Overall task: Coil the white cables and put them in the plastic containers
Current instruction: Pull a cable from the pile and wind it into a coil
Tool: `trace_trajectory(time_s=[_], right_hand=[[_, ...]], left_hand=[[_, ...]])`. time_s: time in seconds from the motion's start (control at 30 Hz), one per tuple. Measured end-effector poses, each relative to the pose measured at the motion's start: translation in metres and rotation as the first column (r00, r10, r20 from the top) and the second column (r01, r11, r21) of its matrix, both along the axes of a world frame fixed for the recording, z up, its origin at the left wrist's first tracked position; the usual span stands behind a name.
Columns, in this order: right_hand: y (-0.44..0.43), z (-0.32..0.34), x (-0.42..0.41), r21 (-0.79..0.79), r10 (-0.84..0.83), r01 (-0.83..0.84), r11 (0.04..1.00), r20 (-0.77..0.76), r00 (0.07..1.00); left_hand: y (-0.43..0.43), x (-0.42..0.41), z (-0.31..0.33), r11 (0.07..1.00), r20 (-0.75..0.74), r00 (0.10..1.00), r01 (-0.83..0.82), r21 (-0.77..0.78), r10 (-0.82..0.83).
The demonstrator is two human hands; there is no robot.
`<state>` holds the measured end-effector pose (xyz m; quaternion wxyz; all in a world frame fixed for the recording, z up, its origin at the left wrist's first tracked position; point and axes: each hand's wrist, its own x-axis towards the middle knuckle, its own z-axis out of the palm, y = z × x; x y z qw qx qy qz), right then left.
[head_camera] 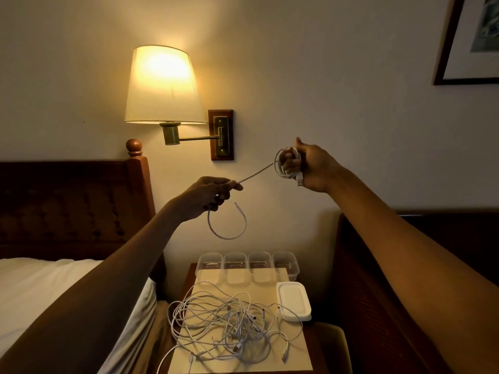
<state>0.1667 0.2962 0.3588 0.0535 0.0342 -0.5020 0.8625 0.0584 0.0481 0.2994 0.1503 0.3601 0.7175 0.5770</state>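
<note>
The right hand (pixel 310 166) is raised in front of the wall with a white cable (pixel 282 168) wound in several loops round its curled fingers, thumb pointing up. A USB plug (pixel 299 181) hangs from the bottom of that coil. From the coil a taut stretch of the cable runs down and left to the left hand (pixel 208 195), which pinches it between thumb and fingertips. Below the left hand the loose end (pixel 226 233) droops in an open loop and curls back up.

Both hands are held high above a wooden nightstand (pixel 189 279). On it lies a pale sheet (pixel 213 282). Four clear plastic containers (pixel 236 261) stand in a row along the back, open, and nothing shows inside them. A stack of white lids (pixel 293 300) sits just in front of the rightmost container. A tangle of white cables (pixel 229 319) sprawls over the near part of the sheet, with strands spilling off its left edge and one crossing the near corner of the lids.

A lit wall lamp (pixel 163 85) hangs above and behind the left hand, on a wooden bracket (pixel 221 134). A bed (pixel 40 287) with a dark headboard (pixel 67 201) lies to the left, partly hidden by the left forearm. A second dark wooden panel (pixel 364 279) stands right of the nightstand, and a framed picture (pixel 469 41) hangs top right.
</note>
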Motion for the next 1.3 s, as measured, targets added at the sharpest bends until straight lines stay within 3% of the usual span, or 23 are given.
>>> trace_trajectory(time_s=[0.2, 0.37, 0.53, 0.63, 0.7, 0.8, 0.9, 1.03, 1.17, 1.3], right_hand=[[-0.012, 0.002, -0.004, 0.292, -0.146, 0.176, 0.940, -0.122, 0.982], [-0.021, -0.013, -0.015, 0.617, -0.187, 0.284, 0.734, -0.217, 0.958], [-0.013, -0.027, -0.018, 0.701, -0.261, 0.369, 0.610, -0.262, 0.929], [-0.015, -0.031, -0.013, 0.699, -0.187, 0.257, 0.667, -0.178, 0.966], [-0.014, -0.033, -0.014, 0.622, -0.138, 0.186, 0.760, -0.125, 0.982], [-0.016, -0.028, -0.012, 0.380, -0.072, 0.104, 0.919, -0.097, 0.993], [-0.016, -0.023, -0.013, 0.201, -0.039, 0.056, 0.978, -0.090, 0.995], [-0.011, -0.034, -0.017, 0.461, -0.101, 0.122, 0.879, -0.070, 0.992], [-0.010, -0.051, -0.029, 0.509, -0.183, 0.195, 0.838, -0.074, 0.980], [-0.028, -0.057, -0.030, 0.657, -0.082, 0.077, 0.750, -0.022, 0.996]], left_hand=[[0.025, 0.022, -0.008, 0.952, -0.312, 0.949, -0.143, -0.272, 0.054], [0.058, 0.046, 0.003, 0.840, -0.514, 0.842, -0.155, -0.520, -0.163], [0.068, 0.070, 0.033, 0.774, -0.592, 0.730, -0.139, -0.617, -0.342], [0.065, 0.072, 0.056, 0.772, -0.707, 0.640, -0.272, -0.575, -0.301], [0.061, 0.070, 0.066, 0.698, -0.717, 0.622, -0.361, -0.619, -0.314], [0.057, 0.069, 0.058, 0.578, -0.659, 0.665, -0.400, -0.712, -0.352], [0.056, 0.064, 0.036, 0.547, -0.579, 0.732, -0.337, -0.767, -0.360], [0.049, 0.061, 0.042, 0.603, -0.591, 0.743, -0.326, -0.729, -0.314], [0.046, 0.064, 0.074, 0.681, -0.642, 0.695, -0.299, -0.669, -0.325], [0.044, 0.061, 0.095, 0.731, -0.738, 0.610, -0.358, -0.581, -0.288]])
